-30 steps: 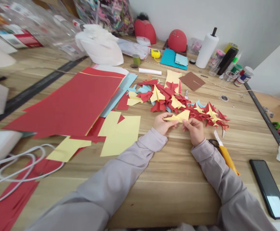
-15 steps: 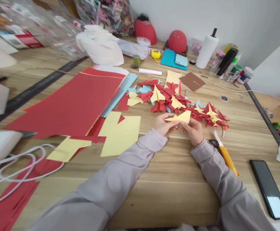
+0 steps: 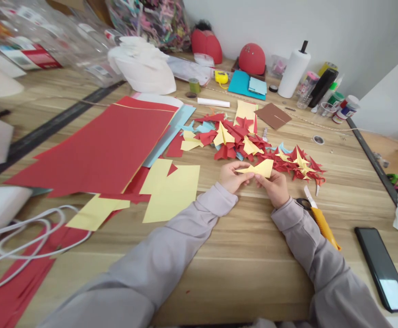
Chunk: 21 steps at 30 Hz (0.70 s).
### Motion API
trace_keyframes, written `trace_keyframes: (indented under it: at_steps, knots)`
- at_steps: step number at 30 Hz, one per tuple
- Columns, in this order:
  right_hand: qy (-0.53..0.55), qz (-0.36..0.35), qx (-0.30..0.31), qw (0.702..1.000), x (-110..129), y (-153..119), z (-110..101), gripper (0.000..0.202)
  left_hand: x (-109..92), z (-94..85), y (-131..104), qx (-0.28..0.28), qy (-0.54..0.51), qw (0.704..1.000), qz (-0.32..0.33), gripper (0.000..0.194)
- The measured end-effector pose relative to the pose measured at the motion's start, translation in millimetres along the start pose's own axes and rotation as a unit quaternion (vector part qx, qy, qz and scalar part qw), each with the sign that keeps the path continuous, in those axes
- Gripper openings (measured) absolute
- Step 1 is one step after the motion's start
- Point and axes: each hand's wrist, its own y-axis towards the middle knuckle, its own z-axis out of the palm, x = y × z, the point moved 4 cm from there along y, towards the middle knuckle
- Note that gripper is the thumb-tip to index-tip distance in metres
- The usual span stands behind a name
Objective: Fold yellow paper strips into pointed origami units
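Note:
Between both hands is a folded yellow paper piece (image 3: 263, 168), pointed at its left end and broader at its right, much like a small paper plane. My left hand (image 3: 232, 177) pinches it from the left, thumb on the near edge. From the right, my right hand (image 3: 274, 186) grips the lower edge between thumb and fingers. Just beyond the hands lies a heap of folded red, yellow and blue paper pieces (image 3: 228, 150). A further cluster of red and yellow folded pieces (image 3: 301, 165) extends to the right of my right hand.
Large red sheets (image 3: 106, 141) and yellow paper squares (image 3: 175, 196) lie to the left. Scissors and an orange-handled cutter (image 3: 324, 228) rest right of my right forearm, with a phone (image 3: 383, 269) beyond. White cable (image 3: 38, 228) coils at left. Bottles (image 3: 345, 109) stand far right.
The folded yellow paper has shifted slightly down and to the right, and its right end is tilted a little differently. Both hands keep hold of it.

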Motion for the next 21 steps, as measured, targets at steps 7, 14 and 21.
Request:
trace_keyframes:
  at_steps: [7,14,21]
  knots:
    - [0.013,-0.004,-0.008,1.0,-0.4,-0.2,-2.5,0.026,4.1,0.4,0.4,0.024,-0.016,0.999,-0.042,0.046]
    - [0.016,-0.007,-0.03,0.999,-1.7,-0.2,-7.2,0.027,2.9,2.1,-1.8,0.047,-0.043,0.994,-0.084,0.05]
    - [0.025,-0.006,-0.064,0.998,-0.3,0.2,-8.0,0.024,0.1,3.5,-3.7,0.06,-0.043,0.995,-0.071,0.053]
